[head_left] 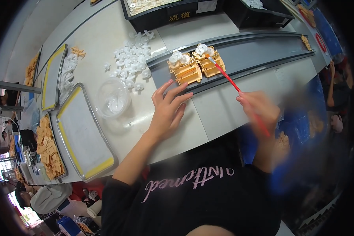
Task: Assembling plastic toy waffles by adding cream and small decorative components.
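My right hand grips a red-handled paintbrush. The brush tip meets the upper part of the right one of two yellow plastic housings, by its white round parts. Close against it on the left sits the other yellow housing, also with white round parts at its top. My left hand has its fingers spread, the fingertips at the lower edge of the left housing; whether they press on it I cannot tell. Both housings lie in a long grey channel.
Loose white plastic parts are heaped left of the channel, beside a clear round tub with whitish contents. Farther left lie yellow-edged trays and a tray of yellow pieces. Black bins stand at the back.
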{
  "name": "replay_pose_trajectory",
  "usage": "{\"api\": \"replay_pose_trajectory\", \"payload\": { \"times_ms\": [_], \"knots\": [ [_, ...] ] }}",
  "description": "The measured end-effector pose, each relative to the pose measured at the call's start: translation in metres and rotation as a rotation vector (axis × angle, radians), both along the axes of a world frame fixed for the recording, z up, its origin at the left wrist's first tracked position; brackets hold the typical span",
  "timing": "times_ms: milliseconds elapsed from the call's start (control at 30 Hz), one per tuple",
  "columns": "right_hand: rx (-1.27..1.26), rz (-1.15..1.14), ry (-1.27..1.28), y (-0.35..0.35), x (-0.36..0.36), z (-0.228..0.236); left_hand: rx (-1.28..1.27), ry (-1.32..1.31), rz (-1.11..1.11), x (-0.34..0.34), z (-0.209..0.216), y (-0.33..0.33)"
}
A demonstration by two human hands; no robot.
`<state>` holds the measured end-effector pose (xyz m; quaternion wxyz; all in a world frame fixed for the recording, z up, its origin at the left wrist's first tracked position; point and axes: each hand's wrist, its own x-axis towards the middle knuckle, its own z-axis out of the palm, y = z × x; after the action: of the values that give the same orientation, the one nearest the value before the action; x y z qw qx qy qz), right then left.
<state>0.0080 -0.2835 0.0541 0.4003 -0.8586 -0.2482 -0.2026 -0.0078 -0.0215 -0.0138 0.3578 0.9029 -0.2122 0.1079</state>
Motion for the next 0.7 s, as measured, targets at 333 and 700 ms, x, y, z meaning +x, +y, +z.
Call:
{"api": "replay_pose_trajectory", "payload": {
  "times_ms": [333, 700],
  "knots": [
    [0.182, 0.203, -0.050, 0.035, 0.003, 0.040, -0.169, -0.039, 0.092, -0.003, -0.003, 0.000],
    [-0.246, 0.760, -0.105, 0.215, 0.016, -0.013, -0.039, -0.133, 0.243, -0.002, -0.013, 0.000]
  ]
}}
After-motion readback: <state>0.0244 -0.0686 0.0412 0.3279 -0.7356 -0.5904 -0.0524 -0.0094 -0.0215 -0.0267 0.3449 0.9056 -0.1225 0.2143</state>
